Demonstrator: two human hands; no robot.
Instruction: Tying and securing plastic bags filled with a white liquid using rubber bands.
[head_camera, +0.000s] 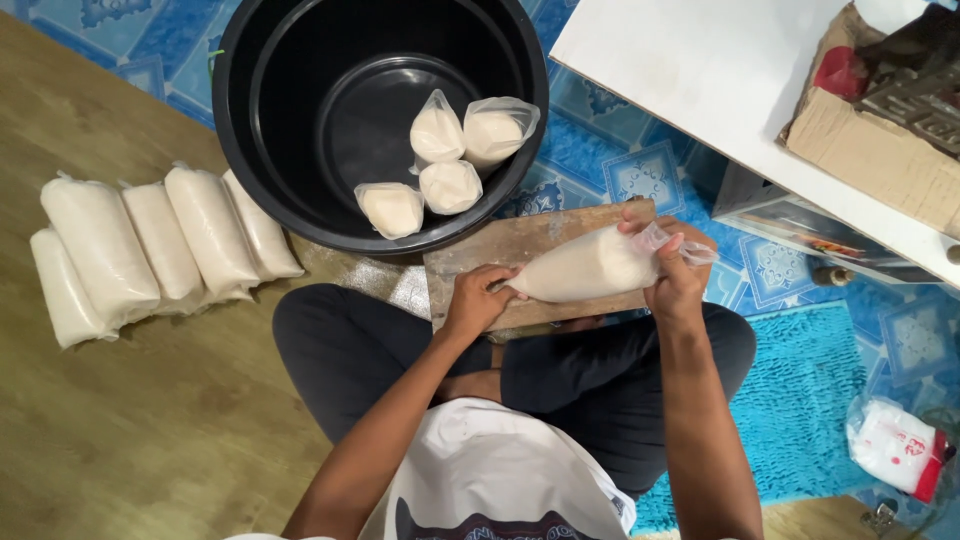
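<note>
Keep the long clear plastic bag of pale filling (590, 265) flat on the worn wooden board (470, 262) across your lap, and press the filling toward the closed tip before you work the neck. Your left hand (476, 298) curls shut around the bag's tapered end; your right hand (674, 268) pinches the loose open mouth, fingers closed on the plastic.

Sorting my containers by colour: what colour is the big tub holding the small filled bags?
Black, inside and out. The tub shows best in the head view, the only one.
</note>
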